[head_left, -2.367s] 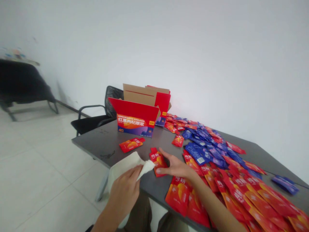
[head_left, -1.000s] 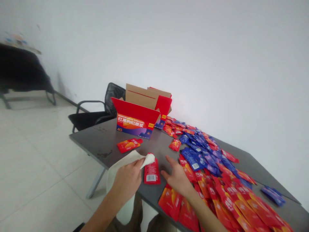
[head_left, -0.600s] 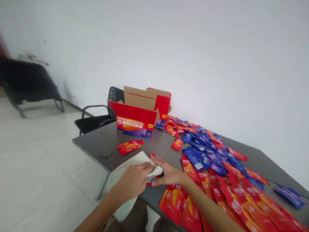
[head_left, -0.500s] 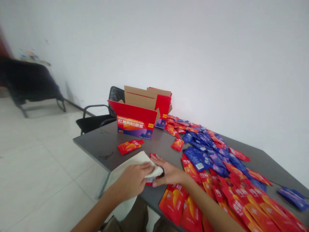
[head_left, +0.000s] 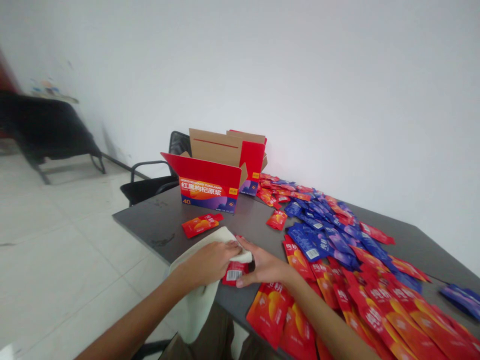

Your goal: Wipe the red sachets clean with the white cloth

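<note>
My left hand [head_left: 209, 262] is shut on a white cloth [head_left: 195, 310], which drapes down past the table edge. The cloth's folded end presses on the upper part of a red drink sachet [head_left: 234, 274], and its barcode side faces up. My right hand [head_left: 263, 267] grips that sachet from the right, with the thumb near its lower edge and the fingers reaching over the cloth. The sachet's top is hidden under the cloth and my fingers.
A grey table [head_left: 150, 215] holds an open red-and-cardboard carton [head_left: 208, 192], a lone red sachet [head_left: 200, 225], a blue sachet pile [head_left: 307, 242] and a red sachet heap [head_left: 375, 310]. A black chair [head_left: 150, 187] stands behind the table.
The sachet now lies barcode side up, turned over from the first frame. Both hands have closed around it, with the cloth over its top. The view has shifted slightly.
</note>
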{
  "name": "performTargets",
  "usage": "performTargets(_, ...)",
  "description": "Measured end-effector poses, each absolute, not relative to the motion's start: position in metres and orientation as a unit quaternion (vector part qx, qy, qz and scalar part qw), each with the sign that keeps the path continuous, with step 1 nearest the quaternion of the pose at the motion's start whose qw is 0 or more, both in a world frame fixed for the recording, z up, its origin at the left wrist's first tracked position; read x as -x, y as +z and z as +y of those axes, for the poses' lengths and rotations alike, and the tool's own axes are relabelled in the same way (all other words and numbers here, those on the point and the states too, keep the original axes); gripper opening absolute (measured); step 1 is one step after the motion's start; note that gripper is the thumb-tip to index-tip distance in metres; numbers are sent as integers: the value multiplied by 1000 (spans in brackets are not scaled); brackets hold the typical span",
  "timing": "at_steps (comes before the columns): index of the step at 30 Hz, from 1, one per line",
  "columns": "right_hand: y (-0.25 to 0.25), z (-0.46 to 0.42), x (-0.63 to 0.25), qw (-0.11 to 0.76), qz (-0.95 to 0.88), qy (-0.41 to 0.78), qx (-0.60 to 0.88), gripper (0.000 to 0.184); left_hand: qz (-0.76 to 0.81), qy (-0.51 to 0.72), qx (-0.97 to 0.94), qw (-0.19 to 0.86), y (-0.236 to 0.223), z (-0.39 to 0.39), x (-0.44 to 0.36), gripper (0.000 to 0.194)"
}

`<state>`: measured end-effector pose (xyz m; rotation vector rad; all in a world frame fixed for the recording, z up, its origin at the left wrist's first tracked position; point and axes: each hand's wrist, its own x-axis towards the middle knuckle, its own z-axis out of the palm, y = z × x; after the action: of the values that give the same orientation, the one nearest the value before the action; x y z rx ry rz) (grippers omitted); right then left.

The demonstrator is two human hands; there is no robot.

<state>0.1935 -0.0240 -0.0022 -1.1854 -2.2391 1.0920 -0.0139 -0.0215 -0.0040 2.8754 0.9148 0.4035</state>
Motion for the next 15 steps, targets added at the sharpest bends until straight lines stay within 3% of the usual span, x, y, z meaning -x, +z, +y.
performTargets(5, -7, -20, -193, 202, -819, 365, 393, 120, 217, 113, -969, 46, -13, -44, 17, 51)
performTargets(10, -3, -24, -194, 209, -808, 385, 394, 109, 286, 123, -946, 91, 0, -27, 14, 48)
performTargets(15, -1, -24, -192, 223, -811, 389, 375, 107, 276, 105, -954, 60, -4, -32, 13, 51)
